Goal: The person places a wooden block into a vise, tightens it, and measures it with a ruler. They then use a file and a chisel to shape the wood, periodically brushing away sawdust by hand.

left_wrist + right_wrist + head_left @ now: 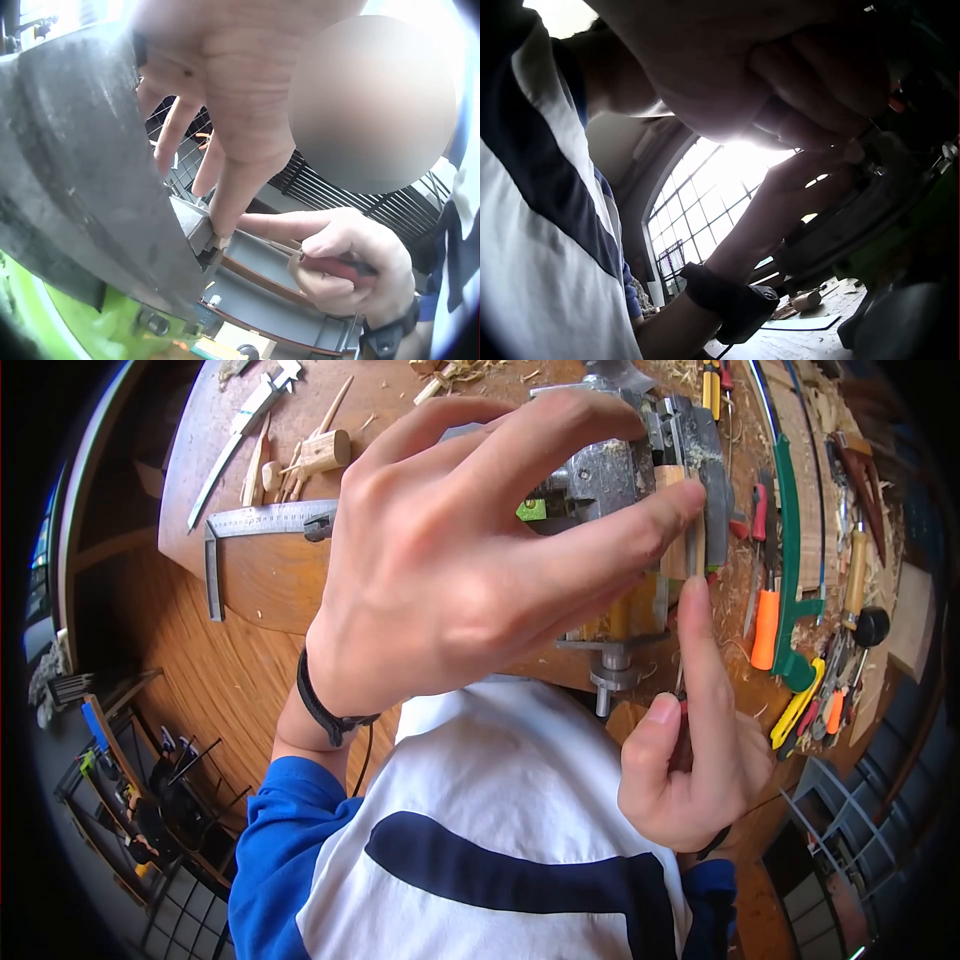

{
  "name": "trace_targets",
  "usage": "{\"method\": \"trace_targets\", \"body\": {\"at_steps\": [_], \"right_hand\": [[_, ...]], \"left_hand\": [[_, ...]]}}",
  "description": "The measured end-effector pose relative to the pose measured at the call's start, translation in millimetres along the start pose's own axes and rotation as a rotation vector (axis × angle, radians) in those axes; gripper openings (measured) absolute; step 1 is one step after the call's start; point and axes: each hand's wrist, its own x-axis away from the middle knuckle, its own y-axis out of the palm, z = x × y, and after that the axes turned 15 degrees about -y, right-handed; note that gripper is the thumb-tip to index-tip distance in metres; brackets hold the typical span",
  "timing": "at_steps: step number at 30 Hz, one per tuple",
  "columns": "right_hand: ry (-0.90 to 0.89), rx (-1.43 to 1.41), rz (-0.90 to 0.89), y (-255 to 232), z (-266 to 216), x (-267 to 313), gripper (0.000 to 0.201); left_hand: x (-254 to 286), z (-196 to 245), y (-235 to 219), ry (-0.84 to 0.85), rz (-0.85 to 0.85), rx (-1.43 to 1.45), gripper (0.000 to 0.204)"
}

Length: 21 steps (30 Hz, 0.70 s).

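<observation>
A wooden workbench (265, 585), scattered with shavings, fills the top of the head view; a steel caliper (237, 435) lies at far left, a green-framed saw (786, 545) at right. Between them, a metal vise (612, 475) holds a pale piece of wood (672, 530). The person's right hand (700, 755) curls round the red handle of a slender tool (341, 271), its index finger stretched along the thin shaft. The tool's long axis runs away from the torso, shaft end pointing to the vise, handle nearer the body. The left hand (440, 550) arches over the vise, fingers spread, one fingertip at the wood; whether it presses cannot be told.
</observation>
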Motion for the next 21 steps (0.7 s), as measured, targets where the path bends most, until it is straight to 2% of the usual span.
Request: {"method": "trace_targets", "body": {"at_steps": [10, 13, 21], "right_hand": [[0.005, -0.106, 0.007, -2.7, 2.3, -2.1, 0.048], [-0.019, -0.113, 0.03, -1.0, 5.6, -1.3, 0.049], [0.077, -0.082, -0.014, -5.5, -3.7, -2.4, 0.047]], "left_hand": [[-0.6, 5.0, -2.0, -0.061, -0.058, 0.039, 0.051], [-11.9, 0.4, -5.0, 0.053, -0.097, 0.03, 0.05], [-10.8, 1.5, -2.0, 0.026, -0.091, 0.061, 0.05]]}}
